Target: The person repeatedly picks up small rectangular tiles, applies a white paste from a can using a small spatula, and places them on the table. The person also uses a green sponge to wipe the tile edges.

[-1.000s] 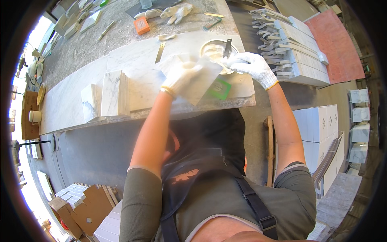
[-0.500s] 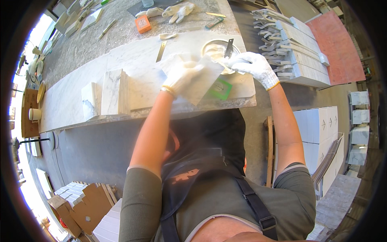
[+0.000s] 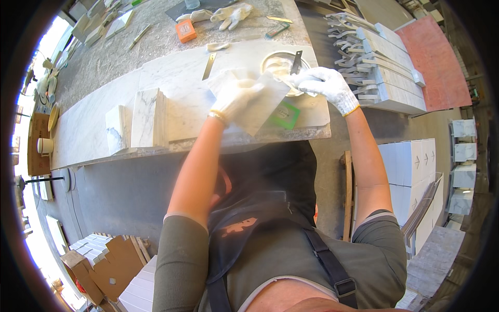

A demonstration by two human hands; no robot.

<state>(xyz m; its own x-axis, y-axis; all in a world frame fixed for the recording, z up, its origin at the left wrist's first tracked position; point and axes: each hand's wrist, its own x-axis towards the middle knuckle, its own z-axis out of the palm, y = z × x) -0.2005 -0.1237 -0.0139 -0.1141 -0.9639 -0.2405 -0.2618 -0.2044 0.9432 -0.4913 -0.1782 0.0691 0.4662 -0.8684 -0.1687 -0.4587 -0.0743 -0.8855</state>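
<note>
The gloved left hand (image 3: 236,96) clamps a flat, pale rectangular stone tile (image 3: 262,106), tilted above the white marble slab (image 3: 176,99). Just right of the tile, the gloved right hand (image 3: 325,86) closes its fingers on a small tool at the round metal tin (image 3: 283,67), the nearer hand to it.

Both hands wear white knitted cloth gloves, left hand (image 3: 234,96) and right hand (image 3: 327,86). The left grips a pale, matt stone tile (image 3: 262,101), smooth-faced. Beneath, the counter (image 3: 104,140) is white veined marble, dull and dusty. At the far right, a shiny metal tin (image 3: 275,67) holds creamy paste. An orange plastic box (image 3: 185,31) sits on rough speckled granite (image 3: 156,47).
</note>
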